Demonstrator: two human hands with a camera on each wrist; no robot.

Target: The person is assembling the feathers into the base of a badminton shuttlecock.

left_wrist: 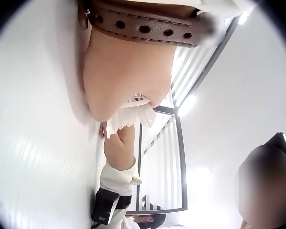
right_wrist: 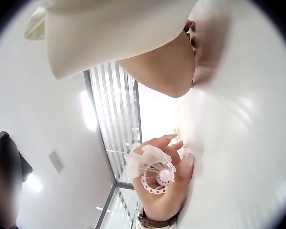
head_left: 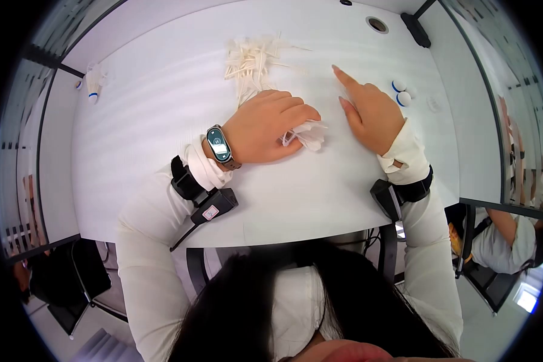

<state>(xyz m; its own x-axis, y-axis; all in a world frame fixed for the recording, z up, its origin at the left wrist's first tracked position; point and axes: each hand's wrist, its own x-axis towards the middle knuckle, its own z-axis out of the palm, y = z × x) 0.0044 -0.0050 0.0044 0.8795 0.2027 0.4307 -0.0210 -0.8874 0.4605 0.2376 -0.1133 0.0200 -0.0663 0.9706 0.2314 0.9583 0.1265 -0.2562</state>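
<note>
My left hand (head_left: pixel 268 123) grips a shuttlecock skirt (head_left: pixel 309 135), white feathers on a pale frame. In the right wrist view, the skirt (right_wrist: pixel 155 167) shows its perforated ring and small round hub facing the camera, with fingers and thumb around it. Feathers fan out past the left hand (left_wrist: pixel 126 78) in the left wrist view. Across a short gap, my right hand (head_left: pixel 373 114) rests on the table with its index finger stretched forward and thumb out, gripping nothing visible. Its other fingers are mostly hidden. A loose pile of feathers (head_left: pixel 253 60) lies just beyond the left hand.
Two white cork heads with blue bands (head_left: pixel 403 98) sit right of the right hand, near a faint clear piece (head_left: pixel 433 104). A feathered shuttlecock (head_left: pixel 93 84) stands at the far left. Side panels (head_left: pixel 479 114) border the white table (head_left: pixel 133 139); a cable hole (head_left: pixel 377 25) is at the back.
</note>
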